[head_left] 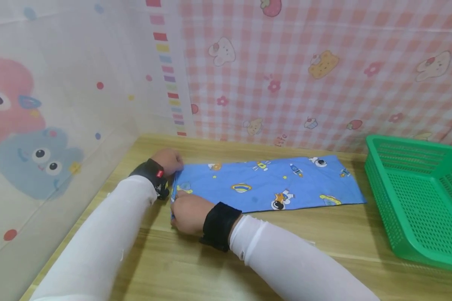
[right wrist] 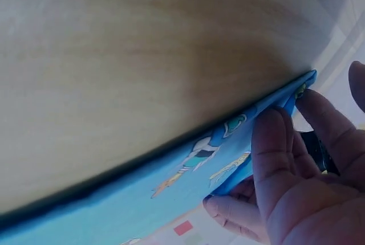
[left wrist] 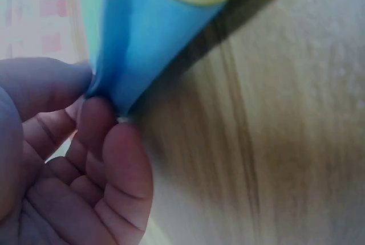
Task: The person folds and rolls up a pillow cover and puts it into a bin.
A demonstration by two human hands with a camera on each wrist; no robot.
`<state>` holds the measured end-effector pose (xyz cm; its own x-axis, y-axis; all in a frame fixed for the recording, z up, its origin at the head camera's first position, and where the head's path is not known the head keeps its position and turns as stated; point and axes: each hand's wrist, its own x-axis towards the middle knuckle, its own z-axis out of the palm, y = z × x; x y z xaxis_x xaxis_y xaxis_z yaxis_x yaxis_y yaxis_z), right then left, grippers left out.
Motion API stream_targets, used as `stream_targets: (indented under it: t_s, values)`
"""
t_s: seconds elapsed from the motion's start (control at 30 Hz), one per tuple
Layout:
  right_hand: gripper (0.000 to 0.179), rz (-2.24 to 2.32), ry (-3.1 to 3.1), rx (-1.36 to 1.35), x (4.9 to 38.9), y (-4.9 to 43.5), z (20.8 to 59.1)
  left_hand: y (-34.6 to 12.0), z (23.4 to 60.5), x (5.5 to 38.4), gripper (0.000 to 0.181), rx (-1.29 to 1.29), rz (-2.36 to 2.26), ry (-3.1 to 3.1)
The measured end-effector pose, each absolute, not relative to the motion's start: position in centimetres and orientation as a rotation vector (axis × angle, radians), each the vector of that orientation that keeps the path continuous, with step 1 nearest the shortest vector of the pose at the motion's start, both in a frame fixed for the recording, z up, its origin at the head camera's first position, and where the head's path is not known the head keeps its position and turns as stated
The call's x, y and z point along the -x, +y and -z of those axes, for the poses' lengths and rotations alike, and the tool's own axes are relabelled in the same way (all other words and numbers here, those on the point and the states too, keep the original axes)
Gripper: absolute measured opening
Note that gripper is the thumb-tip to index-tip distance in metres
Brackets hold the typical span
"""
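Pink-checked wall (head_left: 241, 79) fills the head view's back; blue cloth (head_left: 260, 179) lies left of the green basket (head_left: 383, 205), whose bottom has holes. Left wrist view: left hand (left wrist: 80, 182) pinches the cloth's end farthest from the basket. Right wrist view: right hand (right wrist: 311, 199) pinches there too.

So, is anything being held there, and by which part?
A blue printed cloth, by its left end: the left hand pinches the far corner, the right hand holds that end closer to the person.
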<state>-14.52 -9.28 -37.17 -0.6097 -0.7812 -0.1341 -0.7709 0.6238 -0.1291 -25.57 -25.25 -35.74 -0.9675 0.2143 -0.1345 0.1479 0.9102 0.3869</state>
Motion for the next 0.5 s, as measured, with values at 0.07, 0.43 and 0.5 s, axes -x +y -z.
stream_targets:
  t_s: [0.07,0.43,0.5]
  values:
    - [0.020,0.049,2.678,1.328,14.35,-9.24,37.29,-25.25,35.73,25.49,0.024,-0.305,-0.529,2.901]
    - [0.016,0.085,2.616,1.285,13.70,-9.28,37.01,-24.98,36.27,24.97,0.031,-0.265,-0.473,2.887]
    - [0.016,0.091,2.619,1.288,13.64,-9.26,37.10,-24.93,36.25,24.93,0.020,-0.273,-0.442,2.902]
